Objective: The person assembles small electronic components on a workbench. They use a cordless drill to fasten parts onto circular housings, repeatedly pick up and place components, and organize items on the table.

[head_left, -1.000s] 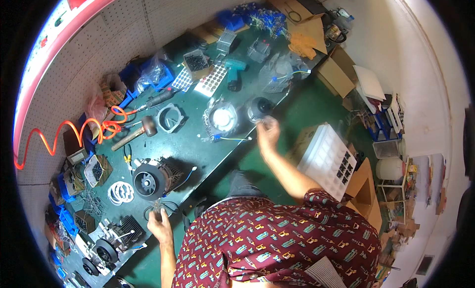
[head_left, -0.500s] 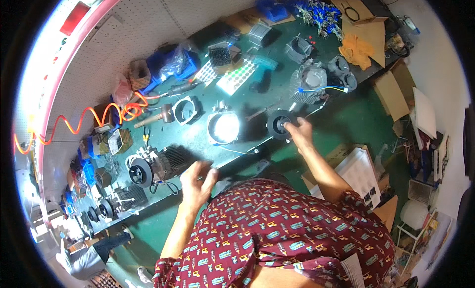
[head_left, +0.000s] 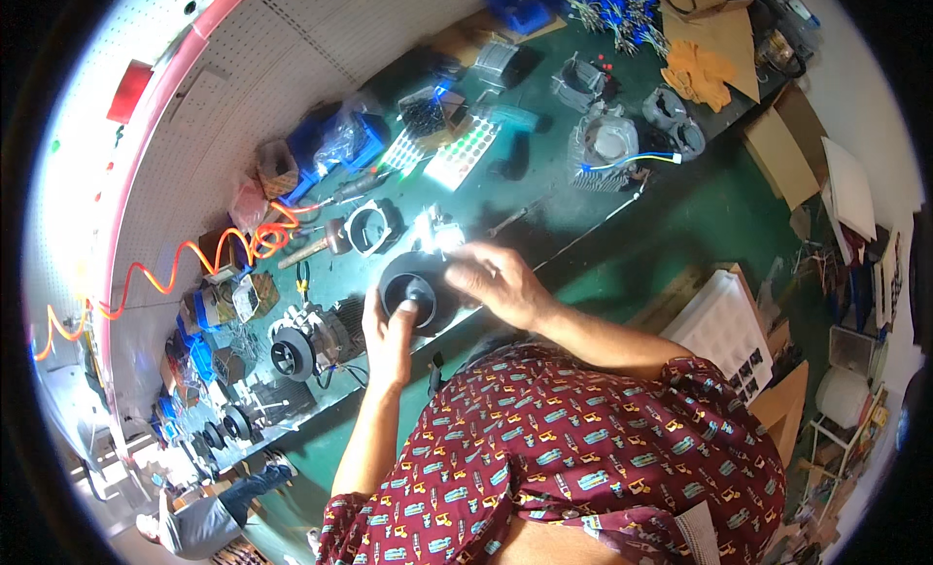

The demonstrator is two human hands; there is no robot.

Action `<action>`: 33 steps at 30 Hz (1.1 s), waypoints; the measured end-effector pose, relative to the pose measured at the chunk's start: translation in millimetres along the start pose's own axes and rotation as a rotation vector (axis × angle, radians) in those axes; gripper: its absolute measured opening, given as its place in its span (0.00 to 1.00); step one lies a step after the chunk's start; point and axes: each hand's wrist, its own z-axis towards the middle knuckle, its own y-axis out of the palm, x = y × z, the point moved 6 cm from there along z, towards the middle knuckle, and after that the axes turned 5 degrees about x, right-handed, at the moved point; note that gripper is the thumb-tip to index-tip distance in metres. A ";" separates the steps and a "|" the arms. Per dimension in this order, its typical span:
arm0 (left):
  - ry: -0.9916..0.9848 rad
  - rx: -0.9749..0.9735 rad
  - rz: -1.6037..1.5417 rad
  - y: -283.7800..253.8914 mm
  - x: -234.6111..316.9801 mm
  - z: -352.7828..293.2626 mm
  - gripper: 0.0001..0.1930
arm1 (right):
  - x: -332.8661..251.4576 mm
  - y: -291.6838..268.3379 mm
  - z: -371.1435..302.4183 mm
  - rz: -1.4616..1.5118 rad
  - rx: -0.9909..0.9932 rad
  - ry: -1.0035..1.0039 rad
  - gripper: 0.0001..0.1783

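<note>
Black round part [head_left: 418, 288] has moved left, now gripped by left fingers [head_left: 401, 319]; right fingers [head_left: 468, 275] blurred alongside, grip unclear.

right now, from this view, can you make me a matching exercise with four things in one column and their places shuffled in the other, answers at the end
Things
1. black round fan wheel
2. orange coiled hose
3. crumpled orange fabric
4. white flat tray with rows of pockets

Places
A. off the green workbench, to the right, holding dark pieces
B. in front of the pale perforated wall
C. in the left hand
D. at the bench's far right, by brown cardboard

Pairs: 1-C, 2-B, 3-D, 4-A
</note>
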 end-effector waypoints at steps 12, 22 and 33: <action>-0.163 -0.027 -0.064 -2.2 -38.1 48.4 0.26 | 122.9 -101.0 -10.4 -0.114 0.631 0.100 0.08; -0.179 0.004 -0.033 1.2 -39.6 59.0 0.24 | 117.0 -57.4 -14.7 -0.414 0.428 -0.148 0.09; -0.191 0.025 -0.006 -9.0 -51.8 52.0 0.28 | 127.5 -37.7 -6.2 -0.892 0.350 -0.102 0.18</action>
